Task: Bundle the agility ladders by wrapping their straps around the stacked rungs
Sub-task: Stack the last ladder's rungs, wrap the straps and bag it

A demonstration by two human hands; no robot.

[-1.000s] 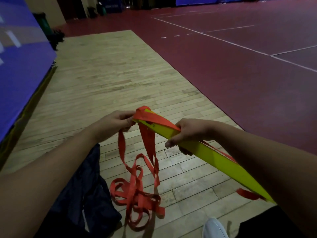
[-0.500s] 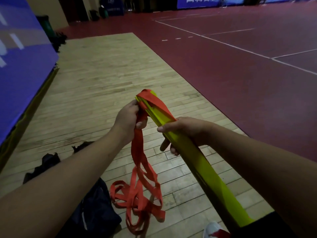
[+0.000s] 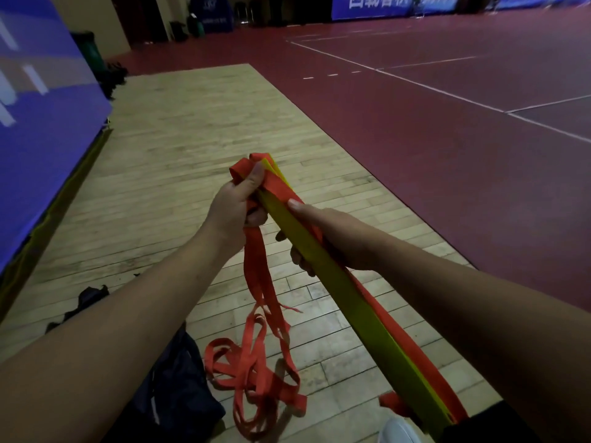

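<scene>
Over the wood floor (image 3: 192, 139), left hand (image 3: 235, 209) pinches the strap (image 3: 256, 266), right hand (image 3: 329, 238) grips the rungs (image 3: 335, 292); first wrap probably needs a taut pull.

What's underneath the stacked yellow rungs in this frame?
An orange strap runs beneath the yellow rungs, and the right hand curls its fingers under them. How the strap lies inside that grip is covered by the hand.

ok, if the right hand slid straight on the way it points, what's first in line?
Probably the orange strap wrapped over the stacked rungs, just past the right hand's thumb. Next would be the left hand gripping that strap. One view only, so depth is uncertain.
</scene>
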